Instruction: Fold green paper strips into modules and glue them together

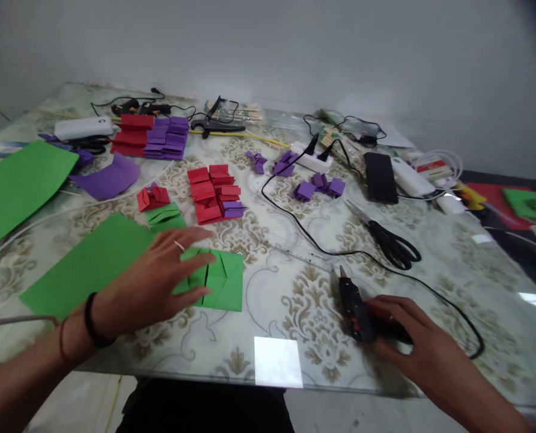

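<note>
My left hand point(153, 279) lies flat with fingers spread on a folded green paper piece point(220, 279) near the table's front edge. My right hand point(412, 337) is wrapped round the handle of a black glue gun point(353, 304) that lies on the glass, nozzle pointing away from me. Its black cord point(304, 231) runs back across the table to a white power strip point(310, 159). A large green sheet point(85, 264) lies partly under my left wrist.
Stacks of folded red paper point(211, 192), purple paper point(166, 137), small purple folded pieces point(319, 185), black scissors point(387, 240), a black phone point(380, 176) and a second green sheet point(18, 183) lie on the patterned glass table point(295, 288). A white wall stands behind.
</note>
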`<state>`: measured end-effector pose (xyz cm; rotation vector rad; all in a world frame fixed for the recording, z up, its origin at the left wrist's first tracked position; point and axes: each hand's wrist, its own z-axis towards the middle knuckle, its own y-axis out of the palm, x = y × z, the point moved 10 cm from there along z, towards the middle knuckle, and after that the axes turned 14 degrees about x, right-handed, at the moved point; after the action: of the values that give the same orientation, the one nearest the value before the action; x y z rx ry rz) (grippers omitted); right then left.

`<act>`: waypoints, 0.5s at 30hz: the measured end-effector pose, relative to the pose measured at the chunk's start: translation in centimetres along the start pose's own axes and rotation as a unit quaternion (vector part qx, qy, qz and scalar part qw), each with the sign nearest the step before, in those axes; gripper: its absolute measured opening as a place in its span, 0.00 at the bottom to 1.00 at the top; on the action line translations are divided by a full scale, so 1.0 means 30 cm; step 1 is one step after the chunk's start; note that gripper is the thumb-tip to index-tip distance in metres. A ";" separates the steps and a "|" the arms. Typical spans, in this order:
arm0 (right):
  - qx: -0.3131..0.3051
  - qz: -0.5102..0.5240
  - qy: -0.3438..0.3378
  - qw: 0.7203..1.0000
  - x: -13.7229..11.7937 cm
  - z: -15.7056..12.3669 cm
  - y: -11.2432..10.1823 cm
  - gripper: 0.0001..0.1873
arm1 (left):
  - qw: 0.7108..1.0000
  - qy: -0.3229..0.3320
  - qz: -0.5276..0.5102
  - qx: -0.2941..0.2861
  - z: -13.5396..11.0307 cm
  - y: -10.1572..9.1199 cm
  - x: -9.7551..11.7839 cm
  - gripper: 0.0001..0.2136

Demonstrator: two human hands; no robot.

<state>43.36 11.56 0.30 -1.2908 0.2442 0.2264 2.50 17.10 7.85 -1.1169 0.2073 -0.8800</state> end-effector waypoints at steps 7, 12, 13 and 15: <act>-0.024 0.084 0.059 0.994 -0.098 0.057 -0.065 0.07 | 0.996 0.016 -0.033 -0.077 -0.076 0.157 0.045 0.22; -0.056 0.213 -0.028 0.975 -0.386 0.146 -0.034 0.04 | 0.996 0.008 -0.054 -0.067 -0.065 0.164 0.073 0.18; -0.079 0.237 -0.052 0.967 -0.448 0.160 -0.007 0.05 | 0.996 0.008 -0.057 -0.065 -0.066 0.165 0.073 0.18; -0.118 0.282 -0.085 0.948 -0.550 0.185 0.048 0.08 | 0.996 0.012 -0.061 -0.061 -0.073 0.171 0.070 0.18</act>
<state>27.49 16.81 5.42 -1.4053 0.4458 0.8746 5.27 14.87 3.08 -1.2440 0.2173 -0.9993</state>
